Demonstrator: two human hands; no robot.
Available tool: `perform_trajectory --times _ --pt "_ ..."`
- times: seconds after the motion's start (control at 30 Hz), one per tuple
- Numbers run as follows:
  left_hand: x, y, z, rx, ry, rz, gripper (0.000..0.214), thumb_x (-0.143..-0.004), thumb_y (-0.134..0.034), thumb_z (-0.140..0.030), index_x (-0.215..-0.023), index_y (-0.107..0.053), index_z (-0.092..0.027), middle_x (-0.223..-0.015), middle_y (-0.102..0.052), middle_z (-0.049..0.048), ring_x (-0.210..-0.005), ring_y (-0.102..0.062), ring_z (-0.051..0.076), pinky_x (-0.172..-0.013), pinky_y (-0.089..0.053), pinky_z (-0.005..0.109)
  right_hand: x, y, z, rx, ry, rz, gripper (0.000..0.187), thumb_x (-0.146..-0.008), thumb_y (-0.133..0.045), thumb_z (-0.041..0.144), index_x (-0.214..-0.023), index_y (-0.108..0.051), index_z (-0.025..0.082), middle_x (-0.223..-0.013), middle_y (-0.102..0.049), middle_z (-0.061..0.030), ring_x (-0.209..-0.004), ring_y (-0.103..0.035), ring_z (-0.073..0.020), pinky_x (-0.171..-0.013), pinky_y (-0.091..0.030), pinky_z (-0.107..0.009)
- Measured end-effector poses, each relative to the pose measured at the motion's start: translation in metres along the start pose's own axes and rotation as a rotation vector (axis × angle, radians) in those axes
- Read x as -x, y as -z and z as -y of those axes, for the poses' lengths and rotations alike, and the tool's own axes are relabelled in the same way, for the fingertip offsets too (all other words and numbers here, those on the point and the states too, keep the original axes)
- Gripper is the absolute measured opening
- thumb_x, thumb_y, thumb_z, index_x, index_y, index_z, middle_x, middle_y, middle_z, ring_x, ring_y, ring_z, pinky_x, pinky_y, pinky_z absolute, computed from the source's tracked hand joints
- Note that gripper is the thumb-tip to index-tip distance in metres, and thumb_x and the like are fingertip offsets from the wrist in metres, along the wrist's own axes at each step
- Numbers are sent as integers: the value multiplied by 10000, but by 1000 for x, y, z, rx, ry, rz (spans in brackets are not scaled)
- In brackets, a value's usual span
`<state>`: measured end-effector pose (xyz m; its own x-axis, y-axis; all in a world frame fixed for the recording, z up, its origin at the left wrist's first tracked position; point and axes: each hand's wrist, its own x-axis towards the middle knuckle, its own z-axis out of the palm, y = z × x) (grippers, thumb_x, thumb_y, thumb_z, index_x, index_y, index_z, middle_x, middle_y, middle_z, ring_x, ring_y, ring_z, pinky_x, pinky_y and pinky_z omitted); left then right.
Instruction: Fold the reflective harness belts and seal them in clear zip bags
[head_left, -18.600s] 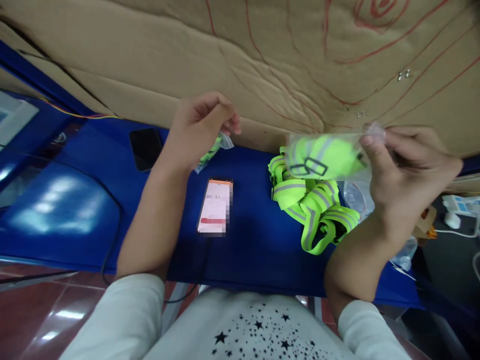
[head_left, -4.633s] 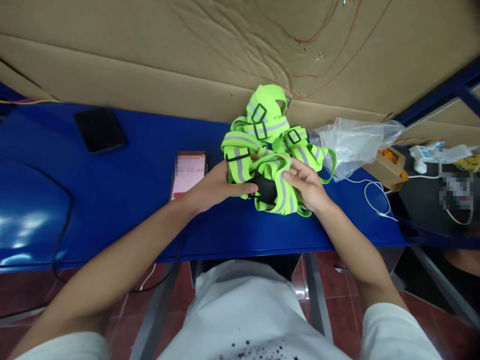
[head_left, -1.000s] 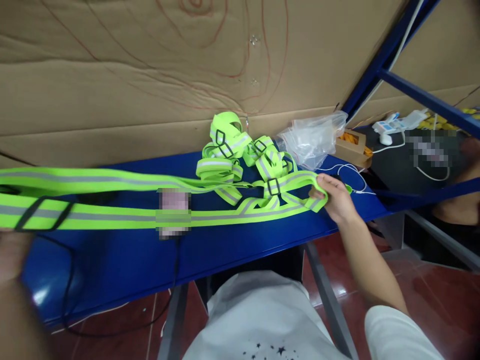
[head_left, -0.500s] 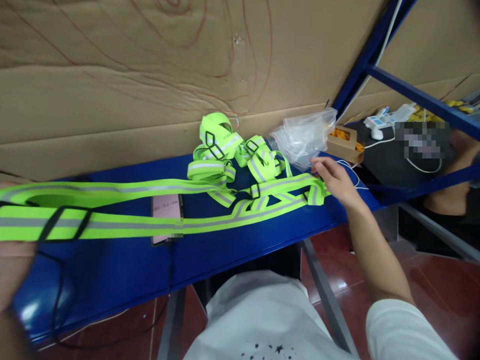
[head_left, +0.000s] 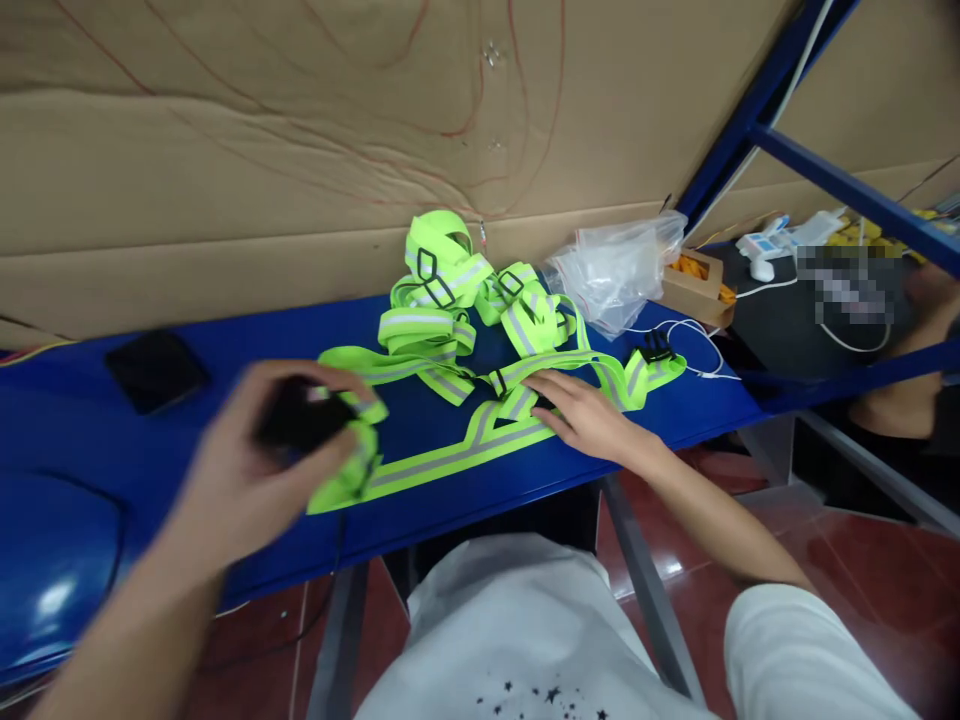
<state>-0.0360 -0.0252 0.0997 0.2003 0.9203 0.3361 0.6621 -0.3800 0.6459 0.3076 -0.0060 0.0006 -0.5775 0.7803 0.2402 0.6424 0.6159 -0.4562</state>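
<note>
The left hand's [head_left: 244,460] fingers curl around the left end of the lime strap [head_left: 450,459] and a blurred dark piece; the right hand [head_left: 589,420] lies on its middle, fingers extended close together. The left end, just now stretched out of view, is drawn inward, so work seems turned from stretching to gathering; the strap lies along the bench [head_left: 247,340], before the bundled straps [head_left: 472,278].
</note>
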Motion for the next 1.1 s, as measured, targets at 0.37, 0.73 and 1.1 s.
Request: perform_trajectory --times 0.37,0.73,1.1 --pt "-93 -124 8 -50 -150 653 320 -850 -690 -318 -1043 -447 -243 -776 -585 -27 -664 -596 206 -609 -359 299 -14 17 -11 -90 46 250 565 -1000 -568 170 -1554 -475 225 -1455 -555 -155 -1245 -667 -289 -1025 -598 -449" --pt "-99 -127 22 340 -25 442 335 -792 -671 -224 -997 -407 -243 -873 -446 -30 -694 -448 125 -636 -366 262 -32 40 -18 -41 135 425 582 -969 -454 -1 -1500 -539 224 -1283 -718 -102 -1066 -701 -213 -903 -526 -330" --pt "-84 -153 35 331 -9 388 286 -766 -596 -190 -974 -407 -241 -818 -414 -42 -666 -423 138 -634 -369 286 -33 45 -18 342 427 206 156 -1010 -595 140 -1106 -712 180 -1223 -687 -106 -1107 -592 -251 -941 -442 -382"
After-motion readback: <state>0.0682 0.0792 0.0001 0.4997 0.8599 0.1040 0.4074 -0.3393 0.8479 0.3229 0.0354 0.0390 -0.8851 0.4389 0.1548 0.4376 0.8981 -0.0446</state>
